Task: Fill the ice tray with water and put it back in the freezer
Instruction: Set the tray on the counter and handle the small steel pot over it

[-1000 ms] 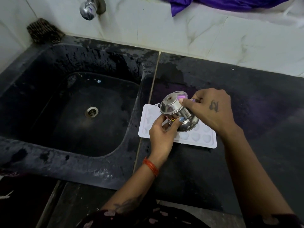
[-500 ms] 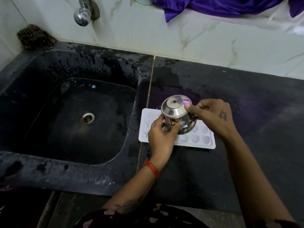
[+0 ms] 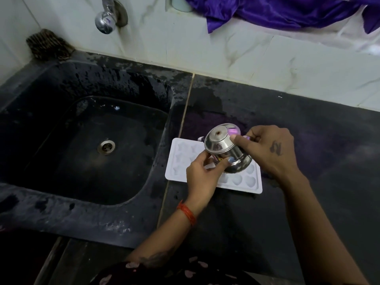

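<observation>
At the bottom edge of the frame a dark floral sleeve (image 3: 156, 272) shows, and from it the left forearm rises toward the centre, with an orange thread bracelet (image 3: 186, 212) round the wrist. The left hand (image 3: 202, 175) curls its fingers and thumb round the lower side of a small steel cup (image 3: 224, 149), which is tipped well over so that its flat base faces up and to the left. From the lower right the other arm comes in, and the right hand (image 3: 269, 149), with a small tattoo on its back, grips the same cup from the right, its thumb pressed on the cup's side near the base. Directly beneath the cup lies the white ice tray (image 3: 178, 163), flat on the dark stone counter (image 3: 298, 202) just right of centre, its left end close to the seam beside the sink; the shaped cells at its lower right corner look pale, and whether they hold water cannot be told. To the left is the black sink (image 3: 41, 140) with its metal drain (image 3: 106, 147). Farther back, on the white marble wall, a chrome tap (image 3: 107, 19) juts out at upper left, a scrub pad (image 3: 47, 45) sits in the corner, and a purple cloth (image 3: 277, 11) hangs at upper right.
</observation>
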Tool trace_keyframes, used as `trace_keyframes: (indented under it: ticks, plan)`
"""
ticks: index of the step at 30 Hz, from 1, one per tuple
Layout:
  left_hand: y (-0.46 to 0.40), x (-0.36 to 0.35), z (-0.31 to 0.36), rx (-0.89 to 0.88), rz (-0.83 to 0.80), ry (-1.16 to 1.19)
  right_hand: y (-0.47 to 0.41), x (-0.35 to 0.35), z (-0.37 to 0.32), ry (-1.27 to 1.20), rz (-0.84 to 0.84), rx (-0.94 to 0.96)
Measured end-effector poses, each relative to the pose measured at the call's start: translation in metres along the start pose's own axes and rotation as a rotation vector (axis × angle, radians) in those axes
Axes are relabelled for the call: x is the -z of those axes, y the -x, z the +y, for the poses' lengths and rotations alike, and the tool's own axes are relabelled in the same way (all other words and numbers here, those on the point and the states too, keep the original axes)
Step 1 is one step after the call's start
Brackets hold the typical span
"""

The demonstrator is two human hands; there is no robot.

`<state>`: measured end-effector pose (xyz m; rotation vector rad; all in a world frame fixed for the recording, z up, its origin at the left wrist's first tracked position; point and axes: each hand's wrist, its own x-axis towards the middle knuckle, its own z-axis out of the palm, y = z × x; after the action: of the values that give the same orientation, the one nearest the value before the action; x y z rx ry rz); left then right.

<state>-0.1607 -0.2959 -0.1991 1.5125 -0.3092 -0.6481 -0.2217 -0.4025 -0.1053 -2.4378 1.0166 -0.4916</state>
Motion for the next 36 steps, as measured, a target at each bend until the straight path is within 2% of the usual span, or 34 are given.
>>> trace_keyframes:
  ticks: [15, 19, 28, 36]
  plan:
    - [0.002, -0.022, -0.002, 0.053, 0.017, 0.067, -0.015, 0.008, 0.014, 0.112, -0.053, 0.076]
    - [0.003, -0.023, -0.001, 0.045, 0.045, 0.037, -0.014, 0.008, 0.019, 0.065, -0.065, 0.059]
    - [0.005, -0.023, 0.011, -0.04, 0.079, -0.06, -0.01, 0.008, 0.033, -0.239, -0.076, -0.093]
    - [0.005, -0.03, 0.009, -0.014, 0.023, -0.112, -0.004, 0.019, 0.033, -0.149, -0.046, -0.059]
